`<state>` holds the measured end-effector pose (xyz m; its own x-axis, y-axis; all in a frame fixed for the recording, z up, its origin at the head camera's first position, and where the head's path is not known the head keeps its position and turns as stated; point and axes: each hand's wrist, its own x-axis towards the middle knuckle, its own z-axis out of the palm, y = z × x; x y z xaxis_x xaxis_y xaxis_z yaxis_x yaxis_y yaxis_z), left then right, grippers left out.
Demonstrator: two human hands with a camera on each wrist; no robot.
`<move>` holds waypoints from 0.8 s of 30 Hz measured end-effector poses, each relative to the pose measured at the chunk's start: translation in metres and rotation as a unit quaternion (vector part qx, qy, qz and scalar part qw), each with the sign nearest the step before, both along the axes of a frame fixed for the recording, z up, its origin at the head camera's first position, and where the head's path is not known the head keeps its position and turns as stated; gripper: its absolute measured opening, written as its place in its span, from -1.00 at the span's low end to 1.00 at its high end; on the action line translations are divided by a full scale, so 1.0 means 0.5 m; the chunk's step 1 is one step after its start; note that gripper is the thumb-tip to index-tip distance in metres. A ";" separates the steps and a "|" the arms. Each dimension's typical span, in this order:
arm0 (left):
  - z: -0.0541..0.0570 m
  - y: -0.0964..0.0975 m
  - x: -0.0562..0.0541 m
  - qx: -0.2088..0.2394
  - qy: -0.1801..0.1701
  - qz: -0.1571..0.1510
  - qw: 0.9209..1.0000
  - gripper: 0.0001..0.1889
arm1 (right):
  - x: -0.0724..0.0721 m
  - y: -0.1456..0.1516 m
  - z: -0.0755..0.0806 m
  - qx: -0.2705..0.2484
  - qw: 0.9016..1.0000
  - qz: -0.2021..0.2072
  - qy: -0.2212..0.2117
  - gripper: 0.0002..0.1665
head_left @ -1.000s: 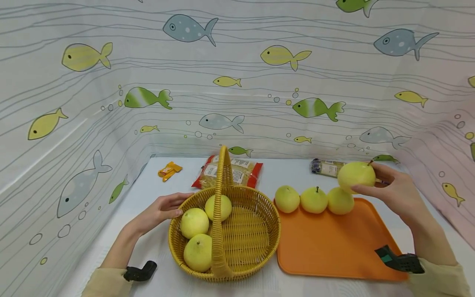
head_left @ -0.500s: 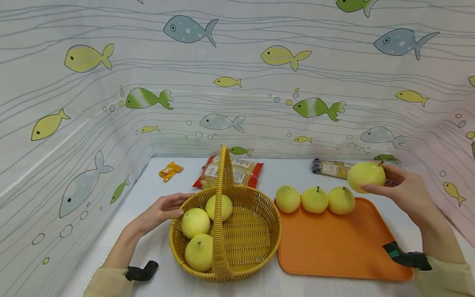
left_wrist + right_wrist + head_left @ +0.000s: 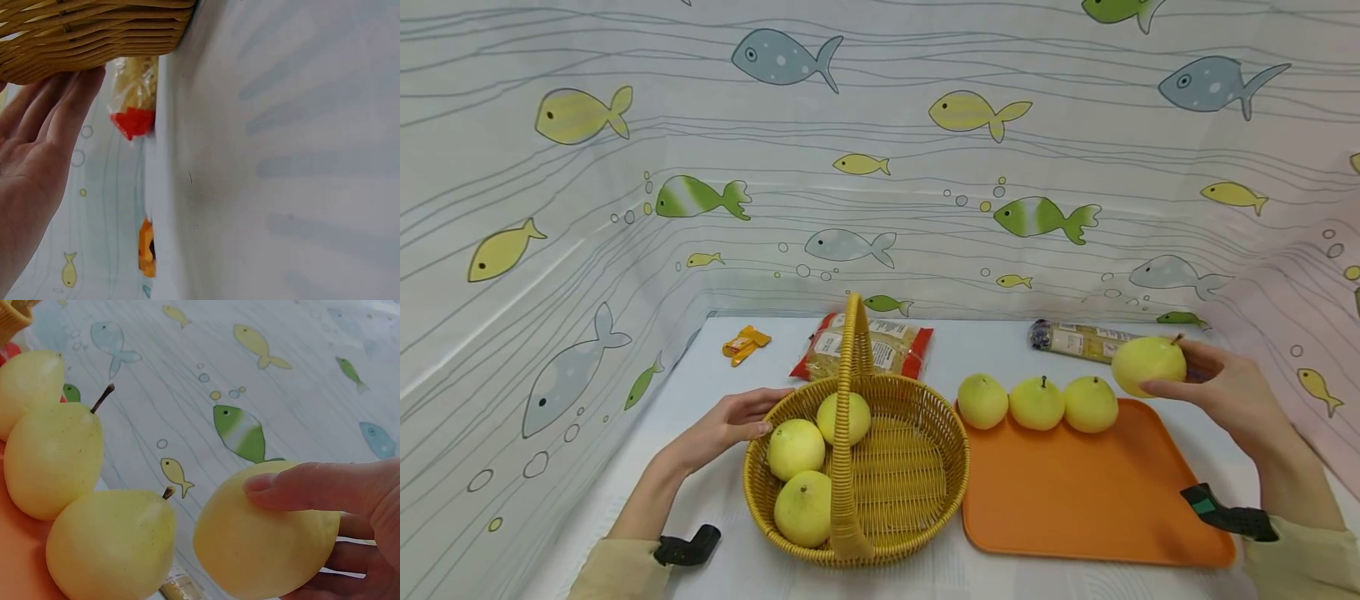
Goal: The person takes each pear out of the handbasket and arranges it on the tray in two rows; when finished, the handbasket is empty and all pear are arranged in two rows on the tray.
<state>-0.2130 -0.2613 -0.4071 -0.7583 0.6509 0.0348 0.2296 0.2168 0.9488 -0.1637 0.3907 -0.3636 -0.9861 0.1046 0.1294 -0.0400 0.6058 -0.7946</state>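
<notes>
A fish-printed backdrop [image 3: 880, 125] rises behind a white tabletop [image 3: 977, 343]. The right hand [image 3: 1236, 396] grasps one pear [image 3: 1147, 365] by thumb and fingers at the far right corner of the orange tray [image 3: 1090, 492], just beside a row of three pears [image 3: 1036, 403]. The left hand [image 3: 733, 423], fingers extended, touches the wicker basket [image 3: 898, 471], where three more pears [image 3: 796, 450] lie. A thumb slipping on that smooth, rounded skin could drop the fruit; swinging it leftward too low could knock the row and set it rolling.
</notes>
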 end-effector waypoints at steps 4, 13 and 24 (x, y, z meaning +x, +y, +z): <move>0.000 0.001 0.001 -0.001 -0.002 0.003 1.000 -0.46 | -0.005 0.009 -0.012 0.019 1.000 -0.008 -0.019 -0.01; -0.002 0.000 0.001 0.003 -0.004 -0.001 1.000 -0.46 | -0.019 0.029 -0.034 0.043 0.996 -0.010 -0.083 0.17; -0.004 -0.002 -0.002 0.004 -0.003 -0.003 1.000 -0.46 | -0.025 0.041 -0.059 0.052 0.993 0.003 -0.104 0.22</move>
<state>-0.2140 -0.2622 -0.4089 -0.7540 0.6559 0.0350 0.2253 0.2082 0.9518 -0.1761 0.4113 -0.3931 -0.9931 0.0955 -0.0673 0.1147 0.6859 -0.7186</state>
